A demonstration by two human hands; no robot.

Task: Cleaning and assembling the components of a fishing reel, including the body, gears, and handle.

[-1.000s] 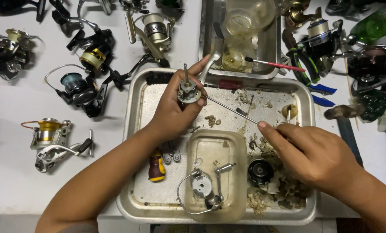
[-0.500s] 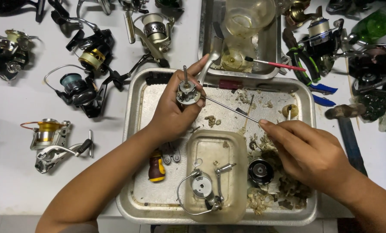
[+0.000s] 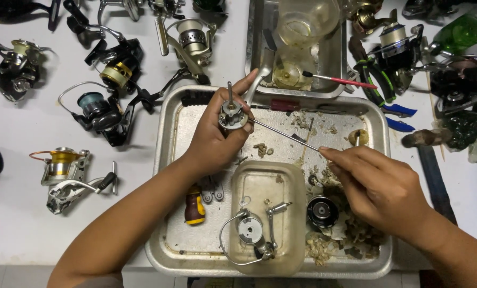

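We see spinning reels (image 3: pixel 107 80) scattered on the white table (image 3: pixel 14 224) left of the big steel tray (image 3: pixel 169 250), more reels and green-handled pliers (image 3: pixel 377 80) top right, partly cut off. Nothing blocks the hands. Our left hand (image 3: pixel 211 141) has its fingers curled around a small metal reel part (image 3: pixel 233 114), held above the tray's upper left. Our right hand (image 3: pixel 382 189) pinches a thin metal rod (image 3: pixel 284 136), its tip touching that part. In the tray: a beige plastic tub (image 3: pixel 259 186) holding a reel rotor with bail wire (image 3: pixel 249 232), a black spool (image 3: pixel 322 210), a yellow-red screwdriver handle (image 3: pixel 194 205), greasy scraps. A second tray (image 3: pixel 254 48) behind holds clear cups (image 3: pixel 305 21). Small bits are hard to make out.
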